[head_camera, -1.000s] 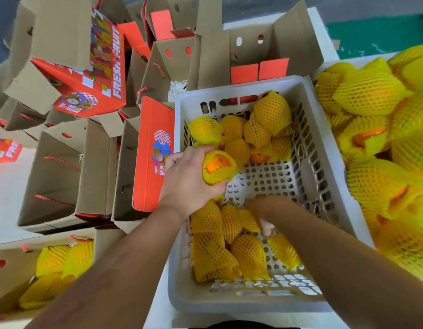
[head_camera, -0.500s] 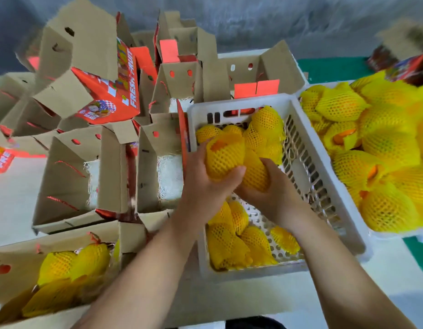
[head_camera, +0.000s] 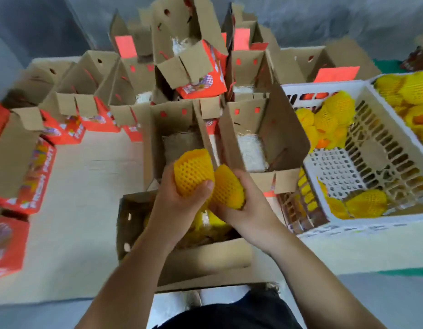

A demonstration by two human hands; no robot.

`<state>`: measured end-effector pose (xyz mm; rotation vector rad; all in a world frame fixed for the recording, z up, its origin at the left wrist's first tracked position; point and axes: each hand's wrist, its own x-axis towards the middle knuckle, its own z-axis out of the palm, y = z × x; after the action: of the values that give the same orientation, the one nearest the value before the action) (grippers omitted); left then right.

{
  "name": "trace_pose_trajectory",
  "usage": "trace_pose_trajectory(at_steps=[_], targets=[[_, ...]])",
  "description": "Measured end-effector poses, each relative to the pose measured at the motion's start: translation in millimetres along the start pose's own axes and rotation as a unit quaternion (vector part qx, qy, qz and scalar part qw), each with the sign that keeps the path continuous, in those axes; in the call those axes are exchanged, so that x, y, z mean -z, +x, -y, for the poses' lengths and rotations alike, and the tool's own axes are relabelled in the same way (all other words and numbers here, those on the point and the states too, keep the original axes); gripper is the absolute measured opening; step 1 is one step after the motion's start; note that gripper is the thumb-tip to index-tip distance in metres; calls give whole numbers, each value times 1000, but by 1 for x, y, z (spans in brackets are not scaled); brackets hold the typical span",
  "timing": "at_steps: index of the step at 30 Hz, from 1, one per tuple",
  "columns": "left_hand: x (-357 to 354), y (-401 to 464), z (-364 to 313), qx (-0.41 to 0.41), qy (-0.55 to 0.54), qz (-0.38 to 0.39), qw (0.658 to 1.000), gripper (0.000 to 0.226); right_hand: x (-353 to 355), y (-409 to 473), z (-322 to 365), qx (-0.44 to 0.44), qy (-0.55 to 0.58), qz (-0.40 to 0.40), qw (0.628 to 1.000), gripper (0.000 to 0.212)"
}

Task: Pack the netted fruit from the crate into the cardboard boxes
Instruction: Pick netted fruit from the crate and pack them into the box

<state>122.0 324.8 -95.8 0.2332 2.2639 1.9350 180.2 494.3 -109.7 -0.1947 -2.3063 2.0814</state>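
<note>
A pale table (head_camera: 82,210) fills most of the view and carries a crowd of open cardboard boxes (head_camera: 189,129) with brown flaps up and red printed sides, some showing white padding at the bottom. On the right stands a white slotted plastic crate (head_camera: 348,172), with yellow netted fruit (head_camera: 333,115) piled at its far end and a few more pieces at its near end; a second white bin (head_camera: 371,91) of the same fruit sits just beyond it at the frame's right edge. Nearest the person, an open box (head_camera: 125,224) sits at the table's front edge, with yellow netted pieces already lying inside it under the hands. Both forearms reach forward over this box. The left hand (head_camera: 179,200) has its fingers and thumb curled round one netted fruit (head_camera: 193,172), held upright with the open end of its foam net pointing up. The right hand (head_camera: 243,205) grips a second netted fruit (head_camera: 227,188) from below and the side, fingers wrapped about it. The two fruits touch each other, held above the near box and just in front of the next box back.
</note>
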Motion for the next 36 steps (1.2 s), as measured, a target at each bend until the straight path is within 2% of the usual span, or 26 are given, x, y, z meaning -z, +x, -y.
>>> trace_pose_trajectory(at_steps=[4,7,9,12,15,17,18,20,22,24,26,28,30,32,33,36], targets=[[63,-6,37,59,67,-11,996,49,-40,6,-20,-28,-59,26,998,66],[91,-16,67,116,125,20,985,52,-38,12,-35,-28,-242,90,966,68],[94,-24,79,103,150,53,982,60,-33,18,-34,-98,-372,191,903,71],[86,-37,84,92,165,75,979,61,-32,31,-27,-211,-458,306,808,66],[80,-47,88,108,271,100,951,70,-37,38,-24,-300,-528,308,732,54],[80,-49,91,140,317,162,924,75,-46,39,-32,-279,-579,322,696,41],[79,-50,93,166,313,193,915,76,-51,39,-37,-275,-587,318,692,38],[78,-51,98,204,321,256,889,76,-62,37,-49,-286,-549,309,722,34],[75,-49,101,211,360,308,855,81,-68,32,-62,-314,-484,282,767,28],[72,-36,99,196,390,329,837,86,-74,27,-74,-293,-486,258,782,19],[67,-20,94,157,426,368,811,80,-77,25,-81,-288,-503,264,771,25],[60,-4,89,155,436,447,765,68,-70,27,-77,-274,-532,259,758,34],[54,10,86,178,418,504,735,62,-60,33,-70,-244,-548,249,761,26],[48,22,83,167,428,513,725,64,-55,40,-65,-201,-552,222,778,6],[46,27,83,149,449,507,721,66,-58,43,-62,-186,-541,224,789,2],[39,29,92,109,506,468,716,55,-70,56,-64,-208,-482,255,812,17]])
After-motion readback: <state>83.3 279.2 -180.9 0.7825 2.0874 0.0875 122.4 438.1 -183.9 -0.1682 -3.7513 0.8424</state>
